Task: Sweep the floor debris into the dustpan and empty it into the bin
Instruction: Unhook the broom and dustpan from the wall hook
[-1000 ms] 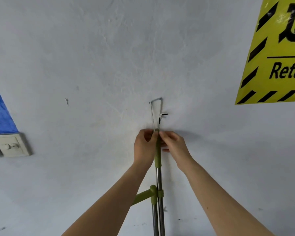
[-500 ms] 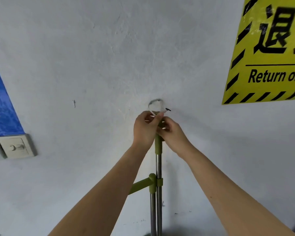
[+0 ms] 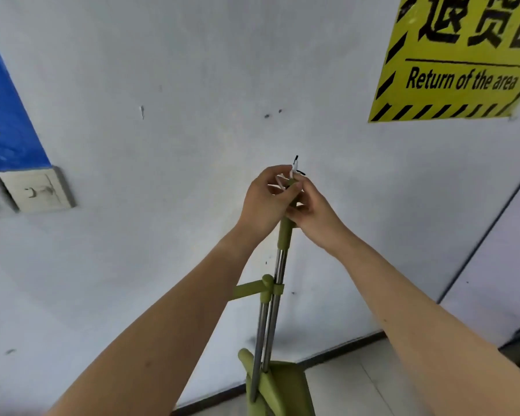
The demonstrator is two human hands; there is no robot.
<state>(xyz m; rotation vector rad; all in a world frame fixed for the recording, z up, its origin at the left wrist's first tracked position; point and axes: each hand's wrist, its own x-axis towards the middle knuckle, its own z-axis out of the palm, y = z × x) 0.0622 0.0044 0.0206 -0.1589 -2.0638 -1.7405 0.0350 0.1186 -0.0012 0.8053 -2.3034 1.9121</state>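
Observation:
A green broom-and-dustpan set with two steel poles clipped side by side hangs upright in front of a white wall. Its green dustpan is at the bottom of the frame. My left hand and my right hand both grip the green top end of the handle, fingers pinched around a white hanging loop at its tip. The loop is off the wall. No debris or bin is in view.
Two dark holes or nails mark the wall above my hands. A yellow "Return of the area" sign hangs top right, a blue poster and a wall switch at left. Tiled floor shows lower right beside a door edge.
The hanging loop has come off its hook on the wall and both hands have drawn the handle top away and down. The view has tilted so the dustpan and floor show.

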